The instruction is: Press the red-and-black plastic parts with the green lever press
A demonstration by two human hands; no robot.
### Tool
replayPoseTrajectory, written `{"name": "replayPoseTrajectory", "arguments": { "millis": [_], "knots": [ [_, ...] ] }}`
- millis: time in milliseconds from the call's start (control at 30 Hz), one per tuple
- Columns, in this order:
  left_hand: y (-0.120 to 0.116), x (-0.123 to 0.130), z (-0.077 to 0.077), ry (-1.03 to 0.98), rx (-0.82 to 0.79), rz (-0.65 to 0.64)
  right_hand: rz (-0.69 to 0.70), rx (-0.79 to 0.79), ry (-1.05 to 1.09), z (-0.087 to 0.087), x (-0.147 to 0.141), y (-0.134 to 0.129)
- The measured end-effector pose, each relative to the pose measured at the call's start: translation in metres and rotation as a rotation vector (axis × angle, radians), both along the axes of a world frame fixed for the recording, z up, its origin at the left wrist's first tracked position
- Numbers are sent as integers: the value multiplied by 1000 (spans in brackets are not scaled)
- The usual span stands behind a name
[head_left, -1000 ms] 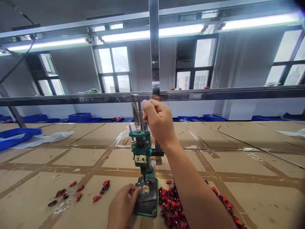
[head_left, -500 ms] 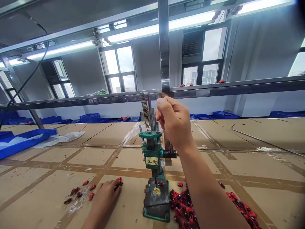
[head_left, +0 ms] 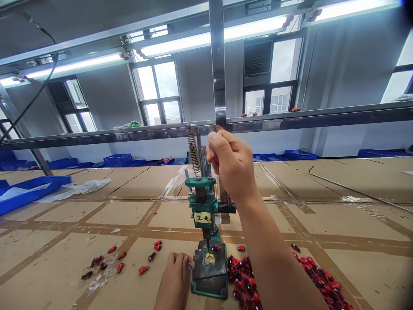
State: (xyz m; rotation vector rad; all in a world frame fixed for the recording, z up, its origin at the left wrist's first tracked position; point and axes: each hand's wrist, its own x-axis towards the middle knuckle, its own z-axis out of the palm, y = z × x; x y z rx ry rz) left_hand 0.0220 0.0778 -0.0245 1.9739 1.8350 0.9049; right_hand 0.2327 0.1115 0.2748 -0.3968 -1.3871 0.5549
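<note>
In front of me stands a green hand press (head_left: 202,202) with a tall spring and a label reading "2#". My right hand (head_left: 230,161) is raised beside its top, fingers wrapped round the press's lever, which the fist mostly hides. On the press's dark base plate (head_left: 209,269) lies a small red-and-black part (head_left: 215,248), close to the punch tip. Just left of the base, my left hand (head_left: 174,275) rests low with curled fingers; whatever they hold is hidden. Several loose red-and-black parts (head_left: 143,270) lie left of that hand.
A heap of red-and-black parts (head_left: 241,280) lies right of the press, partly behind my right forearm. A blue tray (head_left: 54,185) with plastic film stands at the left. A thin metal rod (head_left: 348,187) lies at the right. A steel frame post (head_left: 220,86) rises behind the press.
My left hand has moved right, from the loose parts to the press base, uncovering several red-and-black parts. My right hand stays at the lever. The view has shifted slightly.
</note>
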Motion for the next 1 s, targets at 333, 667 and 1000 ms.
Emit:
{"name": "replayPoseTrajectory", "arguments": {
  "millis": [333, 667, 1000],
  "knots": [
    [-3, 8, -2, -367, -137, -32, 41, 1, 8, 2, 1, -1],
    [10, 37, 7, -315, -131, -71, 39, 12, -22, 1, 2, 1],
    [20, 43, -3, -402, -68, -41, 39, 21, -33, 1, 2, 0]
  ]
}}
